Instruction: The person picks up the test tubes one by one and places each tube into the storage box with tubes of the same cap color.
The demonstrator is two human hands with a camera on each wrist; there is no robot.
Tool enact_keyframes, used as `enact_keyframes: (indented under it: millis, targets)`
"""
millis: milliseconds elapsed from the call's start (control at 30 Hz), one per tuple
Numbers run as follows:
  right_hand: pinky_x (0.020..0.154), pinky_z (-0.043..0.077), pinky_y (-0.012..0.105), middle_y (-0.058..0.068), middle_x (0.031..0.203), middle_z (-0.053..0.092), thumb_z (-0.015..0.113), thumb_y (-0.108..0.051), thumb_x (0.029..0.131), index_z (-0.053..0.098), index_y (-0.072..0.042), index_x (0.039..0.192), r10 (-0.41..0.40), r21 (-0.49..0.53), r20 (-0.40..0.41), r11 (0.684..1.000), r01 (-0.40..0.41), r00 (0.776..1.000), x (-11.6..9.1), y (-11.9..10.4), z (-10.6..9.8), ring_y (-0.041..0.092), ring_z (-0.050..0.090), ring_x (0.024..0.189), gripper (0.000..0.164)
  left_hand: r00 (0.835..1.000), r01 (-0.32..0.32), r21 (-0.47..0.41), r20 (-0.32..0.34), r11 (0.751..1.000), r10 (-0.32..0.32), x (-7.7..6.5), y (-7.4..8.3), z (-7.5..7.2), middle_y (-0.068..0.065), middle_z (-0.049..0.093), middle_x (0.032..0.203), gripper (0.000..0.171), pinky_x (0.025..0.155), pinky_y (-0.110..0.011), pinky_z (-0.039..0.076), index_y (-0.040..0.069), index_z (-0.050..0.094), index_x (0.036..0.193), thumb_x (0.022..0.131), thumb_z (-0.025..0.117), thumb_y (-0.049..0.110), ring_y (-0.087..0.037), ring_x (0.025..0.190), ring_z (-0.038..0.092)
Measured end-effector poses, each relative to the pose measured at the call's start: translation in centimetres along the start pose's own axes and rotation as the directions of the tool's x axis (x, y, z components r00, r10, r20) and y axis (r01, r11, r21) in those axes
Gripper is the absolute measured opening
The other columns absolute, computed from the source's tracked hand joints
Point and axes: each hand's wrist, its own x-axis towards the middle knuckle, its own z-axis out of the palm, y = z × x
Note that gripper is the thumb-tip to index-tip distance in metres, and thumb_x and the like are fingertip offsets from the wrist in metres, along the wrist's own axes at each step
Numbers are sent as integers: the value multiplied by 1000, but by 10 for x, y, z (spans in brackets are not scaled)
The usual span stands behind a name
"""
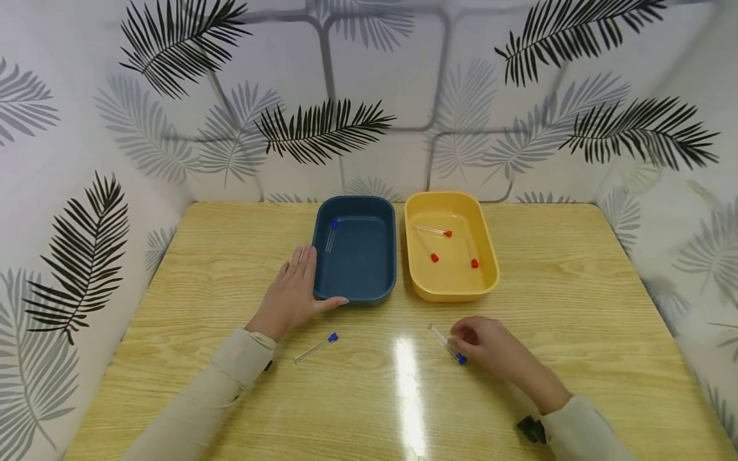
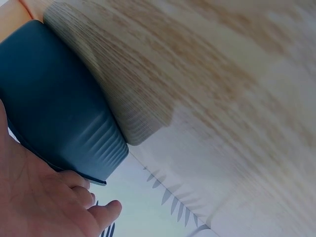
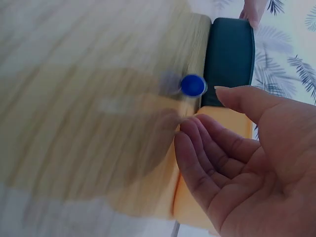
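My left hand (image 1: 293, 291) lies along the left side of a dark blue tub (image 1: 359, 299), fingers straight and thumb reaching past its near corner. In the left wrist view the fingers (image 2: 74, 185) touch the tub's rim. Beside a clear test tube with a blue cap (image 1: 461, 359) on the table is my right hand (image 1: 490, 346). From the right wrist camera, a gap shows between thumb and bent fingers, with the blue cap (image 3: 192, 85) just beyond them. Another blue-capped test tube (image 1: 316, 349) lies near my left wrist. One blue-capped tube (image 1: 331, 238) is inside the blue tub.
A yellow tub (image 1: 452, 296) stands right of the blue one, holding three red-capped tubes, one with its cap (image 1: 434, 257) toward the near side. Both tubs sit toward the back of the wooden table (image 1: 553, 275), before a leaf-patterned cloth (image 1: 369, 77).
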Motion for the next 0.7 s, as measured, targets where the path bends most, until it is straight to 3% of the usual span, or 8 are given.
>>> enact_keyframes:
  millis: [267,700]
  targets:
    - [57,46,22,-7,74,57,68,-14,84,65,-3,94,31,19,30,999,-31,999,8,-8,7,6,52,64,15,1000,7,-9,9,1000,-7,0,0,0,-15,6,154,121,111,-46,13,3,3,148,68,30,89,-25,141,-1]
    - [57,45,24,-4,73,57,69,-12,81,64,-7,88,129,-7,36,992,-129,991,14,-14,12,9,51,65,11,1000,16,-8,19,1000,-15,1,-2,3,-13,4,154,121,111,-44,12,4,1,149,68,29,90,-24,141,-3]
